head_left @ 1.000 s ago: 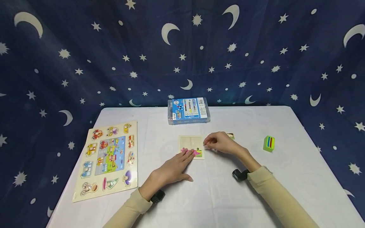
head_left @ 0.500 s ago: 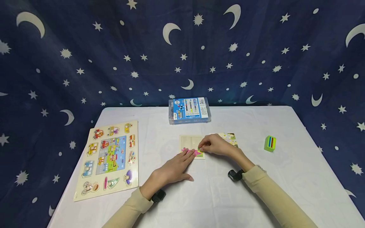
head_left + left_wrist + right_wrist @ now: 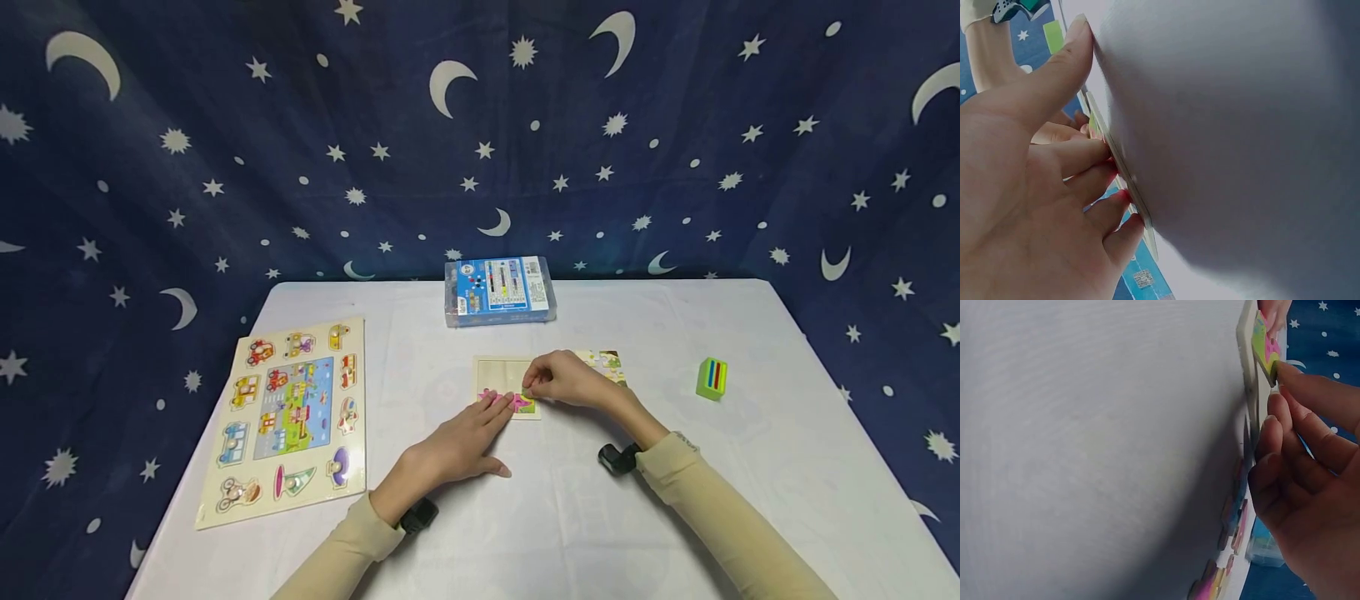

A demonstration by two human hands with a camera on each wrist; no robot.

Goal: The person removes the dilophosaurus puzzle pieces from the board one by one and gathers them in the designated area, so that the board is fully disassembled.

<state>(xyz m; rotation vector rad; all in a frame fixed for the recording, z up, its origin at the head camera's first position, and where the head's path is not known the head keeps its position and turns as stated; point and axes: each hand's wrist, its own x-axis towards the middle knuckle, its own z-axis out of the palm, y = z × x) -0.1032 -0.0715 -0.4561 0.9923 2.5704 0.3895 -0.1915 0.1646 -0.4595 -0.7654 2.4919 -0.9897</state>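
A small square wooden puzzle tray (image 3: 491, 369) lies mid-table, with pink and green jigsaw pieces (image 3: 520, 405) along its near side. My left hand (image 3: 457, 442) lies palm down over that side, straight fingertips resting on the pieces and thumb spread out. In the left wrist view those fingers (image 3: 1088, 169) meet the tray's edge. At the tray's right side my right hand (image 3: 566, 379) pinches a green, yellow and pink puzzle piece (image 3: 1264, 350), which sits tilted at the tray rim in the right wrist view. Part of the tray is hidden under both hands.
Loose puzzle pieces (image 3: 609, 363) lie behind the right hand, partly covered by it. A large wooden peg puzzle board (image 3: 348, 483) is at the left. Toward the back stands a blue plastic case (image 3: 498, 292); a green block with coloured stripes (image 3: 711, 379) stands at the right.
My right hand has moved left from beside the tray to its right edge, bringing the puzzle piece there and uncovering more loose pieces. The left hand stays on the tray.
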